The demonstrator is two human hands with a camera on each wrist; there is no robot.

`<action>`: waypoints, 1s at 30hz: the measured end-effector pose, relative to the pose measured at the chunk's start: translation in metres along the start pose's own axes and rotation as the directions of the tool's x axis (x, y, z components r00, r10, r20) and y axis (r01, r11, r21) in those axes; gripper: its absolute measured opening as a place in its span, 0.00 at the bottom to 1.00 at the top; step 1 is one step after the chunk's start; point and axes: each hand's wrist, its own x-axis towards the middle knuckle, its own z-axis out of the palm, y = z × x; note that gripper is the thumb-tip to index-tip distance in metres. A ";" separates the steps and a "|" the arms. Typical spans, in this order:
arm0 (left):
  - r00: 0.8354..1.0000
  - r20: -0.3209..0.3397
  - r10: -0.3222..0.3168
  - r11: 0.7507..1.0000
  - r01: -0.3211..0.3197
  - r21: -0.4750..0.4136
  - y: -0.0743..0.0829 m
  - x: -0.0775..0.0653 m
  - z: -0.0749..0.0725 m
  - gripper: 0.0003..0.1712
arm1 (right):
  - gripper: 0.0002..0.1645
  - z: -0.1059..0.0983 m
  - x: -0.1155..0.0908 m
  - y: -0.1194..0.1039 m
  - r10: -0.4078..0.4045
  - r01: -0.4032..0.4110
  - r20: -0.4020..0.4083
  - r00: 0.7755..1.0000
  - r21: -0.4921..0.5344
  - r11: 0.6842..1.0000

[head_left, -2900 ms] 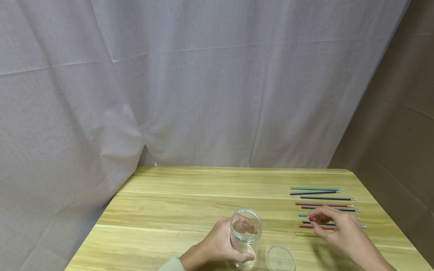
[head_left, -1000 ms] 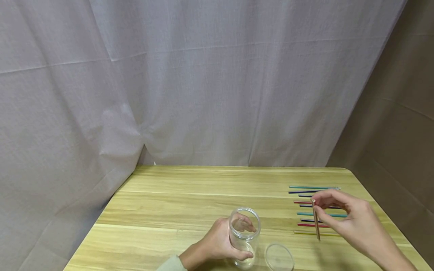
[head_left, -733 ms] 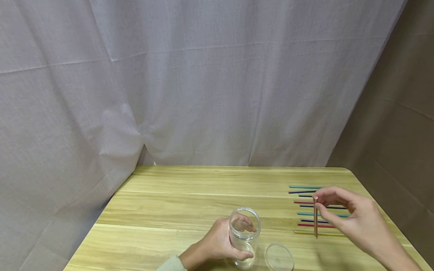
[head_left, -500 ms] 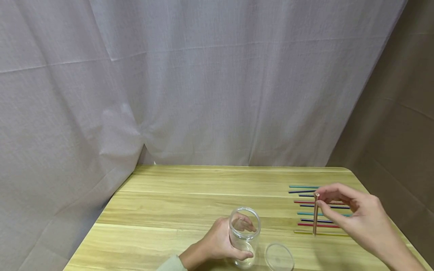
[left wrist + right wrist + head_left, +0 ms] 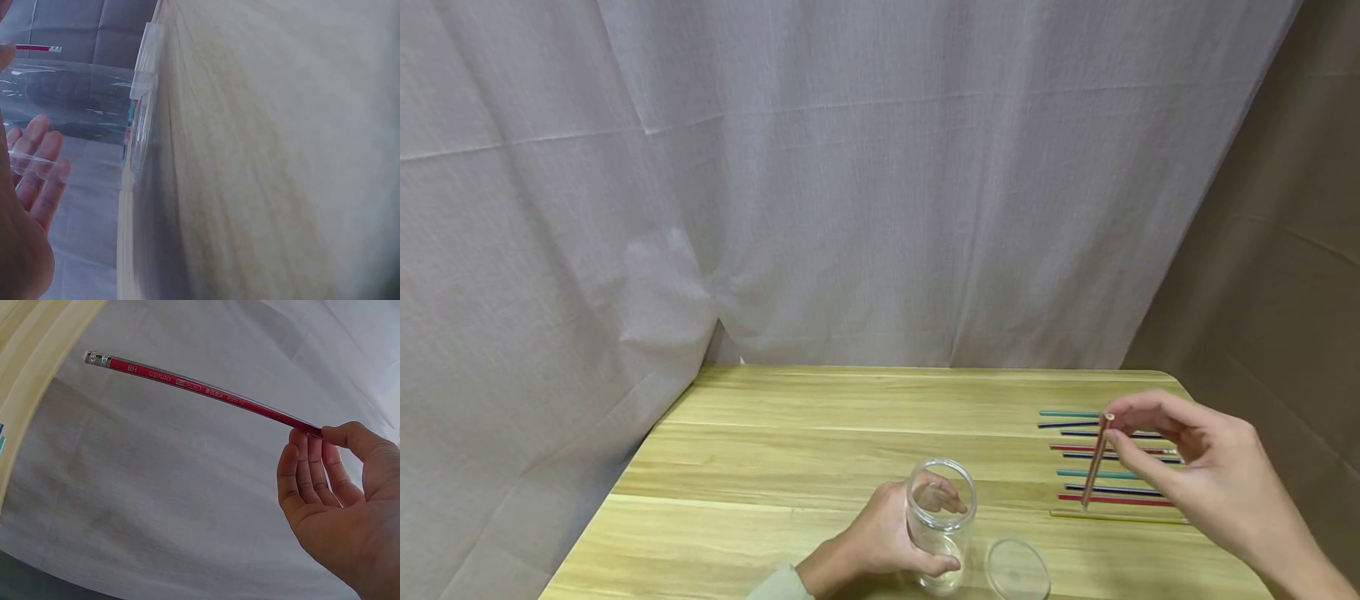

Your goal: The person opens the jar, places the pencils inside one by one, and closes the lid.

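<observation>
My left hand [image 5: 887, 529] grips a clear jar [image 5: 943, 527] round its side; the jar stands upright on the table with its mouth uncovered. In the left wrist view, the fingers lie against the transparent wall of the jar [image 5: 94, 81]. My right hand [image 5: 1213, 467] pinches a red pencil [image 5: 1097, 462] by its unsharpened end between thumb and fingers. The pencil [image 5: 206, 390] hangs in the air with its metal-banded eraser end downward, overlapping the row of pencils in the head view. Beside the jar, a clear round lid [image 5: 1018, 569] lies flat.
Several pencils lie in a row at the right of the wooden table [image 5: 820, 433], among them a yellow pencil [image 5: 1120, 517] nearest me and a teal pencil [image 5: 1067, 413] farthest. My right hand hides some of their ends. A grey curtain [image 5: 865, 208] hangs behind the table.
The right hand has lifted the red pencil off the row, tipped it near upright, then moved up and slightly right, its lower end swinging left. The left hand and jar stay put.
</observation>
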 end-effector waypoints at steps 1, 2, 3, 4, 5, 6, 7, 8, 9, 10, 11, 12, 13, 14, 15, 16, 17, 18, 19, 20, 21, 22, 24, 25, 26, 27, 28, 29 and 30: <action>1.000 -0.001 0.002 1.000 -0.002 0.004 0.000 0.000 0.000 0.40 | 0.25 0.000 0.001 0.000 -0.002 0.002 0.001 1.000 0.011 1.000; 1.000 -0.001 0.002 1.000 -0.002 0.006 0.000 0.000 0.000 0.41 | 0.25 0.000 0.001 -0.001 -0.004 0.004 0.001 1.000 0.021 1.000; 1.000 -0.002 0.003 1.000 -0.003 0.008 0.000 0.000 0.000 0.41 | 0.25 0.000 0.002 -0.001 -0.008 0.008 0.002 1.000 0.038 0.999; 1.000 -0.003 0.004 1.000 -0.004 0.010 0.000 0.000 0.000 0.41 | 0.25 0.000 0.003 -0.001 -0.012 0.012 0.002 1.000 0.052 0.999; 1.000 -0.004 0.007 1.000 -0.007 0.014 0.000 0.000 0.000 0.41 | 0.25 -0.001 0.003 -0.002 -0.012 0.012 0.002 1.000 0.062 0.998; 1.000 -0.005 0.008 1.000 -0.008 0.018 0.000 0.000 0.000 0.41 | 0.25 -0.001 0.004 -0.002 -0.015 0.015 0.001 1.000 0.069 0.997; 1.000 -0.004 0.008 1.000 -0.008 0.017 0.000 0.000 0.000 0.41 | 0.24 -0.001 0.005 -0.003 -0.014 0.014 0.000 1.000 0.078 0.997; 1.000 -0.005 0.007 1.000 -0.007 0.013 0.000 0.000 0.000 0.41 | 0.24 -0.001 0.006 -0.004 -0.016 0.016 -0.004 1.000 0.081 0.997; 1.000 -0.006 0.011 1.000 -0.010 0.017 0.000 0.000 0.000 0.41 | 0.23 -0.001 0.006 -0.006 -0.018 0.019 -0.006 1.000 0.090 0.996; 1.000 -0.006 0.010 1.000 -0.010 0.015 0.000 0.000 0.000 0.41 | 0.23 -0.002 0.007 -0.007 -0.018 0.019 -0.007 1.000 0.095 0.995; 1.000 -0.007 0.013 1.000 -0.013 0.018 0.001 0.000 0.000 0.41 | 0.22 -0.002 0.008 -0.009 -0.012 0.013 -0.006 1.000 0.107 0.994; 1.000 -0.008 0.012 1.000 -0.012 0.014 0.000 0.000 0.000 0.41 | 0.22 -0.002 0.009 -0.012 -0.009 0.009 -0.006 1.000 0.116 0.993; 1.000 -0.009 0.013 1.000 -0.013 0.016 0.000 0.000 0.000 0.41 | 0.22 -0.002 0.011 -0.013 -0.021 0.022 -0.007 1.000 0.158 0.987; 1.000 -0.009 0.012 1.000 -0.012 0.015 0.000 0.000 0.000 0.41 | 0.21 -0.003 0.012 -0.015 -0.019 0.020 -0.005 1.000 0.170 0.985; 1.000 -0.009 0.011 1.000 -0.010 0.013 0.000 0.001 0.000 0.41 | 0.21 -0.003 0.013 -0.018 -0.013 0.014 -0.003 1.000 0.180 0.984; 1.000 -0.009 0.007 1.000 -0.007 0.011 0.000 0.000 0.000 0.41 | 0.21 -0.004 0.015 -0.020 -0.006 0.007 -0.003 1.000 0.184 0.983; 1.000 -0.009 0.008 1.000 -0.007 0.013 0.000 0.000 0.000 0.41 | 0.21 -0.004 0.016 -0.023 0.000 0.001 -0.004 1.000 0.183 0.983; 1.000 -0.009 0.004 1.000 -0.004 0.011 0.000 0.000 0.000 0.41 | 0.21 -0.004 0.017 -0.025 0.003 -0.002 -0.006 1.000 0.178 0.984; 1.000 -0.008 0.002 1.000 -0.002 0.012 0.000 0.000 0.000 0.41 | 0.21 -0.005 0.018 -0.027 0.004 -0.003 -0.007 1.000 0.182 0.983; 1.000 -0.006 -0.002 1.000 0.002 0.008 0.000 0.000 0.000 0.41 | 0.20 -0.005 0.019 -0.029 0.008 -0.006 -0.009 1.000 0.175 0.985; 1.000 -0.006 -0.004 1.000 0.004 0.006 0.000 0.000 0.000 0.41 | 0.20 -0.005 0.020 -0.031 0.010 -0.008 -0.011 1.000 0.168 0.986; 1.000 -0.006 -0.003 1.000 0.003 0.009 0.000 0.000 0.000 0.41 | 0.20 -0.005 0.021 -0.032 0.009 -0.007 -0.013 1.000 0.167 0.986; 1.000 -0.008 -0.003 1.000 0.003 0.010 0.000 0.000 0.000 0.41 | 0.20 -0.005 0.022 -0.034 0.009 -0.007 -0.014 1.000 0.187 0.982; 1.000 -0.008 -0.002 1.000 0.002 0.012 0.000 0.000 0.000 0.41 | 0.20 -0.005 0.023 -0.034 -0.008 0.012 -0.017 1.000 0.219 0.976; 1.000 -0.009 0.000 1.000 0.000 0.014 0.001 0.000 0.000 0.41 | 0.20 -0.005 0.024 -0.034 -0.018 0.023 -0.021 1.000 0.239 0.971; 1.000 -0.010 0.002 1.000 -0.002 0.018 0.001 0.000 0.000 0.41 | 0.20 -0.004 0.025 -0.034 -0.014 0.019 -0.021 1.000 0.243 0.970; 1.000 -0.011 0.003 1.000 -0.003 0.018 0.001 0.001 0.000 0.41 | 0.20 -0.004 0.026 -0.034 -0.024 0.030 -0.024 0.999 0.273 0.962; 1.000 -0.010 0.002 1.000 -0.002 0.017 0.001 0.001 0.000 0.41 | 0.20 -0.003 0.027 -0.033 -0.041 0.047 -0.028 0.999 0.318 0.947; 1.000 -0.009 -0.002 1.000 0.002 0.012 0.001 0.001 0.000 0.41 | 0.20 -0.003 0.028 -0.032 -0.057 0.065 -0.034 0.998 0.352 0.934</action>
